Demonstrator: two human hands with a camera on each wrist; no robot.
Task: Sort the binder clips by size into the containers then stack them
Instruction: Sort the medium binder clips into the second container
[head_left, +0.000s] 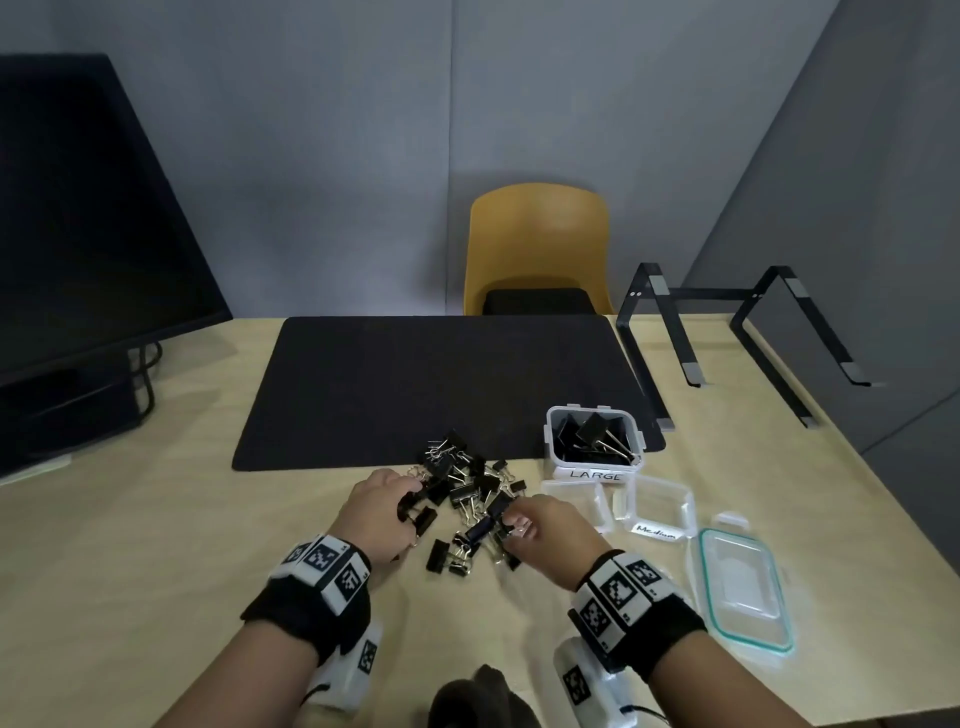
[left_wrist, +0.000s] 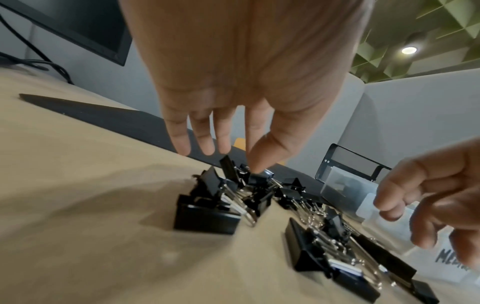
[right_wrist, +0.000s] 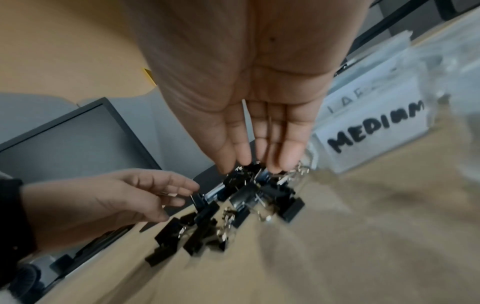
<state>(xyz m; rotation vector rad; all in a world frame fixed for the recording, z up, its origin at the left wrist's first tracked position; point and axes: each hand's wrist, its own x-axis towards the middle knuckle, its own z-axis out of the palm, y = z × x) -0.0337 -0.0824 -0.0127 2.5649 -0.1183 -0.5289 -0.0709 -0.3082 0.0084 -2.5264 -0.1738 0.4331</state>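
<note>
Both hands are down in the pile of binder clips (head_left: 470, 499) at the near edge of the black desk mat (head_left: 441, 384). The left hand (head_left: 382, 512) has its fingers stretched down, tips just touching clips, nothing gripped. The right hand (head_left: 545, 530) looks the same in its wrist view, fingers straight into the pile, though I can't tell whether it's pinching one. To the right: LARGE container (head_left: 592, 439) with clips in it, the Medium container (head_left: 662, 506) and another clear tub (head_left: 576, 501) between. A loose lid (head_left: 743, 592), laptop stand (head_left: 737, 332), monitor (head_left: 88, 218) and yellow chair (head_left: 537, 244) sit around.
</note>
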